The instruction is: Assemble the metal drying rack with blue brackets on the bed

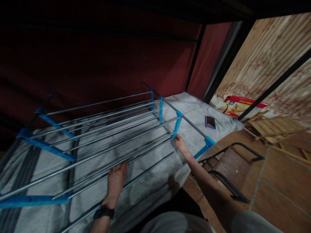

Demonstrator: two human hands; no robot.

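A rack (121,143) of slim metal tubes and blue plastic joints lies across a pale grey blanket (191,103), whose plush surface is creased and rumpled. The tubes are straight, round and smooth, running nearly parallel, with pale streaks of light along the upper ones. The blue parts are flat, narrow arms with thicker sockets at their corners; a darker side bar (191,123) slants through those on the right.

The person's right hand (180,143) has its fingers closed on the lower end of a blue bracket (178,123), beside the tube ends. The left hand (117,178), a black band (104,212) at its wrist, rests across the front tubes with its fingertips over them; whether it grips one cannot be told. Nearest the person, a front tube (150,169) ends bare at its right, apart from the bracket; its left end runs out of view.

Farther right on the blanket lies a phone (210,122) with a dark glossy screen and a purplish rim. Below stands a chair (233,161) with a flat brown seat and curved black tubular arms, on orange-brown floor tiles (282,184). Behind it are slatted wooden furniture (277,129), a red-and-yellow box (245,105) and a ribbed, stained wall (274,58).
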